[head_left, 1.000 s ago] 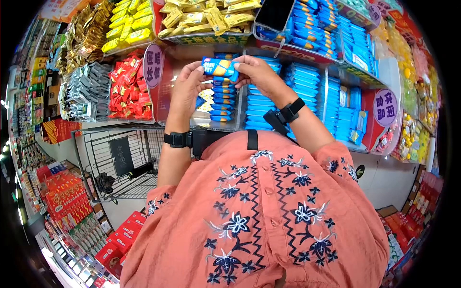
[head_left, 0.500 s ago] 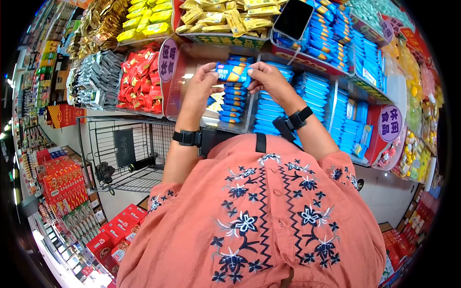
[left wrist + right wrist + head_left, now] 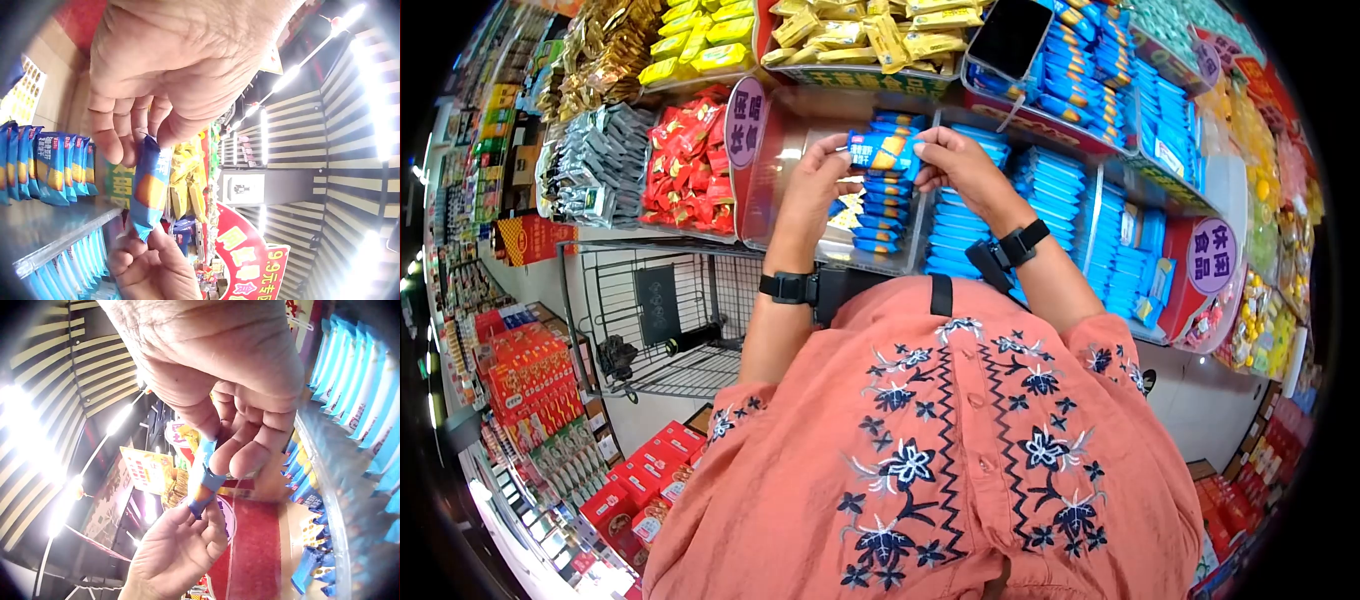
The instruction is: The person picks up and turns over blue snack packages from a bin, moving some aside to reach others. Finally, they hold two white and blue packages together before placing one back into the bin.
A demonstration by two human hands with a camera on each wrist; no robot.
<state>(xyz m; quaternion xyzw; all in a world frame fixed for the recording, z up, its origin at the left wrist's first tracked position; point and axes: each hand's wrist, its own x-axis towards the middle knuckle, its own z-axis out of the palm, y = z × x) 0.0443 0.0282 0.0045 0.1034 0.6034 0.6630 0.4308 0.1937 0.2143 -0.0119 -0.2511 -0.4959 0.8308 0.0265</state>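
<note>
A small blue biscuit packet (image 3: 888,151) with a golden biscuit printed on it is held up between both hands. My left hand (image 3: 805,190) pinches one end between thumb and fingers; my right hand (image 3: 965,168) pinches the opposite end. In the left wrist view the packet (image 3: 150,187) is stretched lengthwise between the two grips, and its wrapper looks whole. The right wrist view shows the packet (image 3: 203,481) more from its edge. Below the hands, a stack of matching blue packets (image 3: 878,224) stands in a clear-walled bin.
Lighter blue packets (image 3: 956,235) fill the bin to the right. Red packets (image 3: 690,165) and silver packets (image 3: 605,160) lie to the left, yellow packets (image 3: 835,35) behind. A phone (image 3: 1010,38) rests on the upper bins. A wire shopping cart (image 3: 690,310) stands at the left.
The head view has shifted, so bins and hands appear farther right than a second ago. Both hands keep their pinch on the biscuit packet, with little change in the last half second.
</note>
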